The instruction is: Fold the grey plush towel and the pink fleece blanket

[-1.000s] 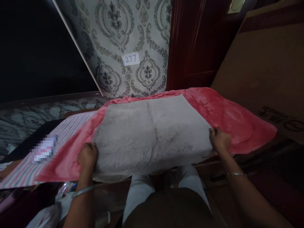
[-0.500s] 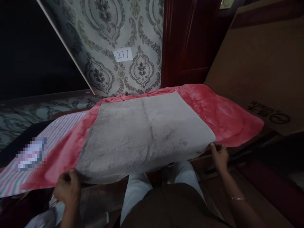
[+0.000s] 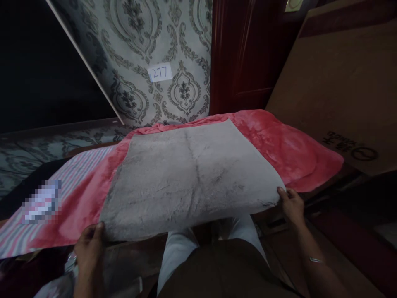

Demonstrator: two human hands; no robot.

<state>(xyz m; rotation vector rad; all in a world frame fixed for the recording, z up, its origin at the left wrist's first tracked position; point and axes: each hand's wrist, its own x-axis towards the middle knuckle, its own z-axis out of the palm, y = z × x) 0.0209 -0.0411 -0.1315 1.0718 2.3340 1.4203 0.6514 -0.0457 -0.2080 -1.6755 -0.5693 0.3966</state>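
A grey cloth [image 3: 173, 174] with dark smudges and a crease down its middle lies spread over a pink-red blanket [image 3: 288, 145]. My left hand [image 3: 89, 246] pinches its near left corner, thumb on top. At the near right corner, my right hand [image 3: 291, 205] grips the edge between thumb and fingers. The near edge of the cloth is held out toward me, above my knees. A pink, white and grey striped cloth [image 3: 77, 165] shows under the blanket on the left.
A large cardboard box [image 3: 344, 82] leans at the right, beside a dark red door [image 3: 242, 54]. A big dark screen [image 3: 46, 70] stands at the left. Patterned wallpaper [image 3: 182, 45] carries a paper label [image 3: 160, 72] reading 277. My legs [image 3: 180, 248] are just below the cloth.
The near edge of the grey cloth has been lifted and drawn tauter. My right hand has shifted slightly right with its corner, and my left hand has moved slightly.
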